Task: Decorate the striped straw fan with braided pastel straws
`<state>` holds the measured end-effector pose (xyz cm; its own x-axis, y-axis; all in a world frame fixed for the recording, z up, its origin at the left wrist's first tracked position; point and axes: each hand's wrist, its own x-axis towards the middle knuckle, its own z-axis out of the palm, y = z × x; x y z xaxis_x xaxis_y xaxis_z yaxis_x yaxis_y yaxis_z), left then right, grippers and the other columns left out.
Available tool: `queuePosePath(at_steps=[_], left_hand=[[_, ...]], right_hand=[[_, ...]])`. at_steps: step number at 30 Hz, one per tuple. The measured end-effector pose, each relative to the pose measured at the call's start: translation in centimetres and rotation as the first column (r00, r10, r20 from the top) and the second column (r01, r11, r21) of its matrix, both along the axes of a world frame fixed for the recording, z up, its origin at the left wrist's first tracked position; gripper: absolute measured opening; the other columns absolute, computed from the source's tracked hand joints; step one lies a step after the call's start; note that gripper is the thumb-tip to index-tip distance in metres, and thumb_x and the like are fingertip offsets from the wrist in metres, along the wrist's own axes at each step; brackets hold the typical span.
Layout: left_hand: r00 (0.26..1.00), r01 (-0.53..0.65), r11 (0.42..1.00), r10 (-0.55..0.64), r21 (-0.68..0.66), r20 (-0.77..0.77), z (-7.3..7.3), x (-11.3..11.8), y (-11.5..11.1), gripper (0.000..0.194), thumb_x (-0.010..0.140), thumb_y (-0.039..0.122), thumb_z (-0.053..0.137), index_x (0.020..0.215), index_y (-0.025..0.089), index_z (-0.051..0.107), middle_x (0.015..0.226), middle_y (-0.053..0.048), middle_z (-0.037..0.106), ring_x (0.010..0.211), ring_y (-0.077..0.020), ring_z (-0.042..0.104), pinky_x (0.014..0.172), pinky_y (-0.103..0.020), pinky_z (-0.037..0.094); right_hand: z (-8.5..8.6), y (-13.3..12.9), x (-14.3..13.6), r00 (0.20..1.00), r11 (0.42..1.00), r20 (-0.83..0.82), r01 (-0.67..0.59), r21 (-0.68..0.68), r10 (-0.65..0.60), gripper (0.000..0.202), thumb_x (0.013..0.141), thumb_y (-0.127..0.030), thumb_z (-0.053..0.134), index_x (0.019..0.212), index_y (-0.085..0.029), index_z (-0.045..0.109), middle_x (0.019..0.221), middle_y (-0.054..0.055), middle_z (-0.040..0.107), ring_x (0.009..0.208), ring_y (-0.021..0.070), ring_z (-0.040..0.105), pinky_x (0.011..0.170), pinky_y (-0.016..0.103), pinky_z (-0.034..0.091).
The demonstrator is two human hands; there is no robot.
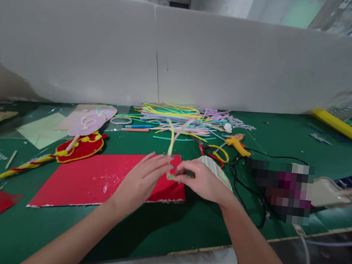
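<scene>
1. A yellow pipe cleaner (pixel 171 130) and a pink pipe cleaner (pixel 181 129) stood between the hands, above the right end of the red board (pixel 85 176); they met near the fingers and forked toward the far side.
2. The right hand (pixel 201 178) had thumb and forefinger pinched on the near, curled end. The left hand (pixel 142 175) lay flattish beside the strands, fingers fairly straight; its thumb was hidden, so I could not tell whether it gripped them.
3. Shaping seemed the step in hand. Doing it well probably called for a firm anchor on one side, small even bends on the other, and matching tension so neither strand slipped.
4. Pinching close to the bend would likely have kept the curl tight, while light pressure spared the fuzz.
5. Counted: two strands at the hands, one board, one pair of scissors (pixel 221 153), one yellow glue gun (pixel 239 147) and one striped piece (pixel 217 170) to the right; one red fuzzy ornament (pixel 88 149) and one red tassel (pixel 5 202) to the left.
6. The far pile of pipe cleaners (pixel 171 113) was too tangled to count.
</scene>
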<state>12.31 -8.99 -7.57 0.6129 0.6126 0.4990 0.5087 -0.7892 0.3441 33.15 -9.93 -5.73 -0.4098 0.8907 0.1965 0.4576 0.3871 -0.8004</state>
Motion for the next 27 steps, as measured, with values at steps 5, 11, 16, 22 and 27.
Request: queuePosePath(at_steps=[5,11,16,22,27], left_hand=[[0.845,-0.229,0.820,0.435,-0.524,0.310,-0.3,1.4,-0.6,0.028,0.081,0.028,0.049,0.107,0.018,0.053,0.104,-0.008,0.063,0.097,-0.0184,0.059,0.084,-0.031,0.048],[0.700,-0.054,0.621,0.582,-0.782,0.415,-0.8,3.2,1.4,0.021,0.073,0.031,0.059,0.085,0.016,0.065,0.083,-0.005,0.069,0.079,-0.0175,0.063,0.075,-0.027,0.050],[0.552,0.051,0.544,0.684,-0.838,0.478,-2.0,3.3,2.7,0.026,0.067,0.033,0.065,0.084,0.014,0.066,0.074,-0.004,0.068,0.069,-0.0160,0.062,0.071,-0.027,0.050],[0.401,0.132,0.534,0.742,-0.836,0.537,-3.7,2.5,3.7,0.030,0.066,0.037,0.065,0.084,0.012,0.064,0.076,-0.004,0.067,0.070,-0.0163,0.063,0.075,-0.030,0.050],[0.406,0.155,0.557,0.717,-0.816,0.567,-4.3,2.3,4.0,0.028,0.067,0.036,0.065,0.083,0.013,0.062,0.077,-0.003,0.064,0.071,-0.0155,0.062,0.074,-0.029,0.051]], right_hand=[[-0.5,1.0,-1.0,0.971,0.975,-0.103,0.221,0.038,-0.216,0.013,0.082,-0.032,0.051,0.079,-0.021,0.058,0.078,0.000,0.063,0.073,0.0131,0.056,0.068,0.024,0.041],[-2.9,2.4,-2.7,0.952,0.948,-0.078,0.303,0.101,-0.296,0.011,0.081,-0.030,0.053,0.080,-0.022,0.060,0.078,0.001,0.063,0.077,0.0163,0.056,0.071,0.029,0.042],[-3.3,2.6,-2.3,0.948,0.940,-0.051,0.317,0.127,-0.313,0.023,0.075,-0.031,0.059,0.097,-0.024,0.061,0.093,0.005,0.064,0.088,0.0202,0.056,0.079,0.035,0.043],[-2.4,2.0,0.8,0.869,0.860,-0.131,0.492,0.135,-0.477,0.021,0.083,-0.032,0.045,0.093,-0.022,0.061,0.099,0.006,0.062,0.093,0.0193,0.056,0.082,0.034,0.043],[-5.7,3.0,3.8,0.795,0.778,-0.028,0.599,0.190,-0.606,0.028,0.081,-0.038,0.046,0.094,-0.018,0.061,0.100,0.011,0.060,0.094,0.0233,0.054,0.077,0.037,0.044]])
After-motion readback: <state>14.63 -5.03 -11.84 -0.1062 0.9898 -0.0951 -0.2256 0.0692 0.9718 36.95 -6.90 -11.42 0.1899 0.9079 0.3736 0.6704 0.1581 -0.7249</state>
